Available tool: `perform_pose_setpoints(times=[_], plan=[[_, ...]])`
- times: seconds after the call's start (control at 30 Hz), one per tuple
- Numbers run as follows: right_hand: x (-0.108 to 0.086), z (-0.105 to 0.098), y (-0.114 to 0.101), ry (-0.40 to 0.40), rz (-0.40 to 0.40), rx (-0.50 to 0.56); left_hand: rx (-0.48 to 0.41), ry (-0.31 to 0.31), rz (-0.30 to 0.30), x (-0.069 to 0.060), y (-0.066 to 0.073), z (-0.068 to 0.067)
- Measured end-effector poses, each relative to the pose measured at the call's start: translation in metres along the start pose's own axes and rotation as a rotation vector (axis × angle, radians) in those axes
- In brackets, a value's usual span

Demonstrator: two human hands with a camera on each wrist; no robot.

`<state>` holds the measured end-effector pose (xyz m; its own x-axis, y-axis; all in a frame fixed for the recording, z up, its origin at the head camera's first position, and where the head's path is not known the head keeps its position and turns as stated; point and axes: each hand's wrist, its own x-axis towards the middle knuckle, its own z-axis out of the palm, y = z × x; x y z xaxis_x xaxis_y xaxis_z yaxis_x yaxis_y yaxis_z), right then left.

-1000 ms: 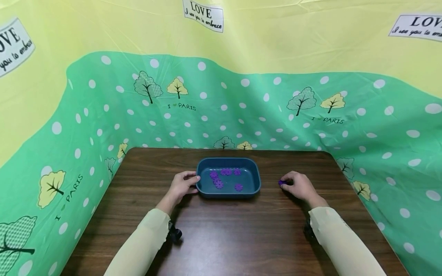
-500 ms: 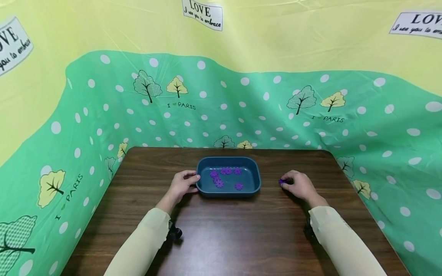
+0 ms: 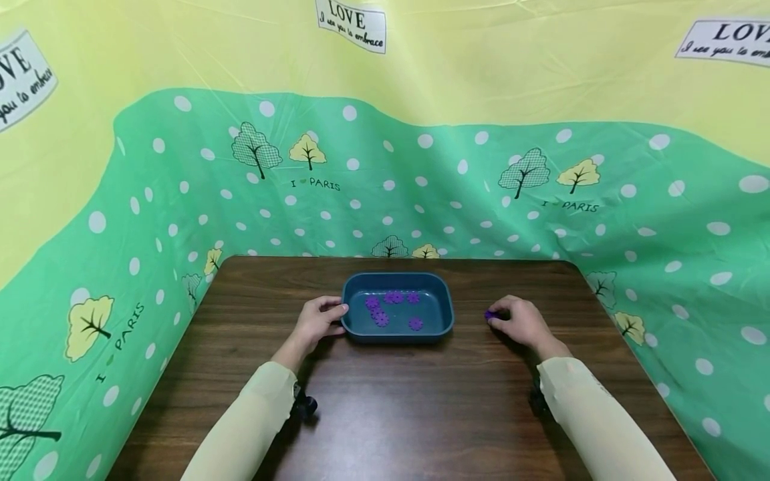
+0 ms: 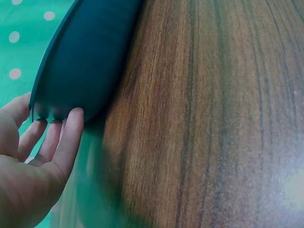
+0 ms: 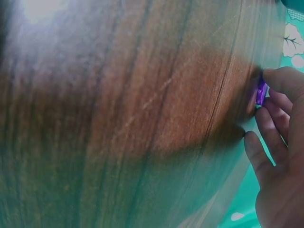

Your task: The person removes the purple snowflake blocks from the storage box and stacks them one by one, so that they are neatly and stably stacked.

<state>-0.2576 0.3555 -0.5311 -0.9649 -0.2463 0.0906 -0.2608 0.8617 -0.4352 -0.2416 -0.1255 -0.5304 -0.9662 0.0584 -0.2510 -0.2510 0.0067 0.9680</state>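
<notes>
My left hand point(image 3: 315, 319) holds the left end of a dark blue rectangular tray point(image 3: 397, 338). In the left wrist view its thumb goes over the rim while the fingertips press the outer wall of the tray point(image 4: 85, 57). Inside lie several purple notched discs point(image 3: 381, 320), shaped like small flowers. To the right of the tray, my right hand point(image 3: 522, 322) pinches a purple piece point(image 3: 490, 314) just at the table surface. In the right wrist view that purple piece point(image 5: 261, 91) shows edge-on between thumb and fingers, partly hidden.
Everything stands on a dark wood-grain table point(image 3: 385, 414). A green and yellow patterned cloth point(image 3: 385, 167) hangs behind it and along both sides. A small black device point(image 3: 307, 406) is strapped at the left wrist; another sits under the right wrist.
</notes>
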Motion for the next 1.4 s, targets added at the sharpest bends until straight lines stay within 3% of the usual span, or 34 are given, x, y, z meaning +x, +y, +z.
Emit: perform_pose_setpoints(times=[0.4,0.7,0.93,1.4], plan=[[0.004,-0.009,-0.003,-0.02,0.003,0.035,0.0,-0.004,-0.002,0.001,0.0,0.0],[0.014,-0.029,-0.014,-0.025,-0.054,0.008,0.002,-0.004,0.002,-0.001,0.001,0.001],[0.026,-0.04,-0.036,-0.018,-0.114,0.003,0.003,-0.009,0.003,0.001,0.0,0.0],[0.051,-0.037,-0.092,-0.016,-0.248,0.041,0.009,0.001,0.001,-0.001,0.002,0.0]])
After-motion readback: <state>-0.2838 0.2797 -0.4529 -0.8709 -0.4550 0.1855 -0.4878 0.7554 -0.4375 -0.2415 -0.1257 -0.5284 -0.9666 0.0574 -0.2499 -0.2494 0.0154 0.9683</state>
